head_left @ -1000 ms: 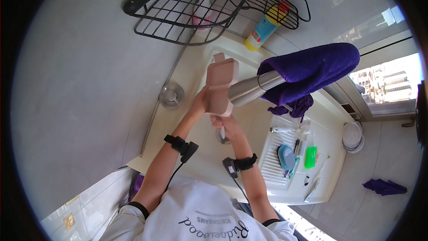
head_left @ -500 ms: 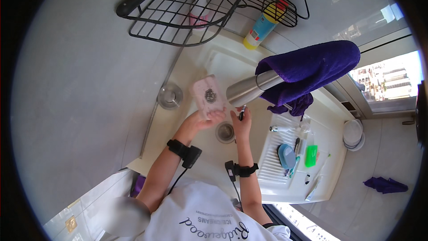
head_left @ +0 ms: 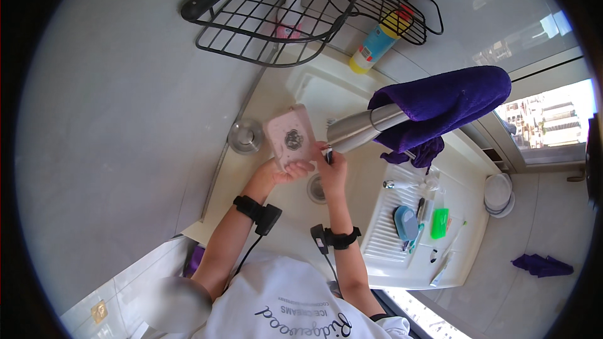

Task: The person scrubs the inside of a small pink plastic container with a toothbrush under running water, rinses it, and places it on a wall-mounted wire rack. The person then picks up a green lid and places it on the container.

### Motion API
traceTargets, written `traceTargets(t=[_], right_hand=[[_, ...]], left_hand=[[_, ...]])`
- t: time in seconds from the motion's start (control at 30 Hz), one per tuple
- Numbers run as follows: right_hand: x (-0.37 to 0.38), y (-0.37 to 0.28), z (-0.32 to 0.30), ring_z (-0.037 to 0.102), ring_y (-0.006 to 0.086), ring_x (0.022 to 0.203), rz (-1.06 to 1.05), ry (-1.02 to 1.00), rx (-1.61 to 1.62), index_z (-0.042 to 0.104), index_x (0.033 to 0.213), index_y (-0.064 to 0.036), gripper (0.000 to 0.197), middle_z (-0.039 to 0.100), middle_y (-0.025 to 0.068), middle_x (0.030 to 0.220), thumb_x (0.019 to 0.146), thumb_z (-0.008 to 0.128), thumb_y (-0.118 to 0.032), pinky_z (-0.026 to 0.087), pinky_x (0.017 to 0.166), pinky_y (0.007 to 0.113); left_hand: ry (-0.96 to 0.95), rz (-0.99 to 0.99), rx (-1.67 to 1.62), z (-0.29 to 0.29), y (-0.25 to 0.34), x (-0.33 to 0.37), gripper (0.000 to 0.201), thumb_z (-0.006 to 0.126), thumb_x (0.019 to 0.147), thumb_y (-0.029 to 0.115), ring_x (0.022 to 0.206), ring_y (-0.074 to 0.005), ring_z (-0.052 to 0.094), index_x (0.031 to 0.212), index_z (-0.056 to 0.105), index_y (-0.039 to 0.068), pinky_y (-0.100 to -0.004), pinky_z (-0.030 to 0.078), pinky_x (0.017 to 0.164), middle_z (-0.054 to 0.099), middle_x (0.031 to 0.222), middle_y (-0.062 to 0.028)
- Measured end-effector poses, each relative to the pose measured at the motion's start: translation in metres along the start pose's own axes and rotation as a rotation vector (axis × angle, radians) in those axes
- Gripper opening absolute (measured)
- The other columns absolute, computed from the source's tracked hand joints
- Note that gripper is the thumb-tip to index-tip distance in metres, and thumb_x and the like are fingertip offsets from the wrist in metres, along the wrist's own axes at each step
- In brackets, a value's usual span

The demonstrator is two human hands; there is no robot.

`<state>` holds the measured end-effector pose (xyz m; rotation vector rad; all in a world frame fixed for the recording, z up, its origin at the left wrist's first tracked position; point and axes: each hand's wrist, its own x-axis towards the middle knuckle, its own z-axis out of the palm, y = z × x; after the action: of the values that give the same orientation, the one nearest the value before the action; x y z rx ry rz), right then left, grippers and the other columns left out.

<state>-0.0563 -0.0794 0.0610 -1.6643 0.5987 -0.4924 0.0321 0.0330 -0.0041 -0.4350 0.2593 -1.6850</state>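
Note:
Over the sink, my left hand grips the lower end of a pale pink rectangular box with a dark emblem on its face. The box is tilted, and its back is hidden. Close against the box's right edge, my right hand is closed around a slim dark stick-like object, mostly covered by the fingers. Its kind cannot be made out; its end is near or touching the box. The metal faucet is just right of the box, with a purple towel draped over it.
A black wire rack juts out above the sink's far side. A yellow and blue bottle stands below it. Left is a round metal fitting. On the ribbed ledge at right lie a blue brush, a green box and several small items.
My right hand has moved left and up with the slim object, from beside the faucet to the box's right edge. The pink box has turned slightly in my left hand. The view has shifted slightly.

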Motion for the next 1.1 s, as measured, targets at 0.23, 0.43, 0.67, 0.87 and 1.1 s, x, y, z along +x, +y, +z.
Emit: traceTargets(t=[0.23, 0.43, 0.67, 0.87, 1.1], right_hand=[[0.001, -0.034, 0.009, 0.04, 0.0057, 0.055, 0.057, -0.069, -0.058, 0.063, 0.088, -0.0001, 0.012, 0.051, -0.0003, 0.064, 0.077, 0.061, -0.004, 0.036, 0.051, 0.022], [0.003, -0.014, 0.006, 0.048, 0.0073, 0.05, -0.034, -0.062, -0.154, 0.064, 0.086, 0.0, 0.014, 0.057, 0.0048, 0.059, 0.08, 0.061, -0.013, 0.039, 0.046, 0.025], [0.007, -0.002, 0.003, 0.058, 0.0242, 0.047, -0.063, -0.039, -0.52, 0.063, 0.076, -0.0004, 0.03, 0.056, 0.0164, 0.055, 0.083, 0.057, -0.029, 0.041, 0.043, 0.033], [0.006, 0.018, 0.008, 0.05, 0.0263, 0.047, -0.057, -0.03, -0.52, 0.058, 0.079, 0.0015, 0.02, 0.052, 0.0149, 0.056, 0.078, 0.061, -0.018, 0.041, 0.048, 0.032], [0.005, 0.034, 0.001, 0.055, 0.0226, 0.045, 0.065, 0.011, -0.259, 0.061, 0.075, 0.0042, 0.031, 0.056, 0.0165, 0.055, 0.081, 0.061, -0.026, 0.041, 0.044, 0.031]], left_hand=[[0.157, 0.134, 0.083, 0.014, -0.008, 0.003, 0.026, 0.045, 0.089, 0.021, 0.057, -0.0115, 0.046, 0.093, 0.05, -0.004, -0.0143, 0.039, 0.041, 0.048, 0.072, -0.0103], [0.239, 0.044, 0.049, -0.006, 0.001, 0.002, 0.022, 0.046, 0.088, 0.018, 0.055, -0.0115, 0.046, 0.087, 0.05, -0.004, -0.0144, 0.04, 0.04, 0.048, 0.071, -0.0093], [0.454, 0.188, 0.063, -0.036, 0.004, 0.003, 0.017, 0.047, 0.088, 0.012, 0.056, -0.0115, 0.048, 0.083, 0.049, -0.004, -0.0147, 0.042, 0.041, 0.047, 0.069, -0.0071], [0.689, 0.549, 0.25, -0.058, -0.009, 0.003, 0.015, 0.047, 0.087, 0.009, 0.056, -0.0119, 0.048, 0.082, 0.049, -0.005, -0.0155, 0.042, 0.041, 0.046, 0.069, -0.0074], [0.611, 0.466, 0.096, -0.076, -0.005, 0.002, 0.015, 0.05, 0.085, 0.008, 0.056, -0.0126, 0.047, 0.083, 0.048, -0.007, -0.0155, 0.041, 0.041, 0.046, 0.073, -0.0098]])
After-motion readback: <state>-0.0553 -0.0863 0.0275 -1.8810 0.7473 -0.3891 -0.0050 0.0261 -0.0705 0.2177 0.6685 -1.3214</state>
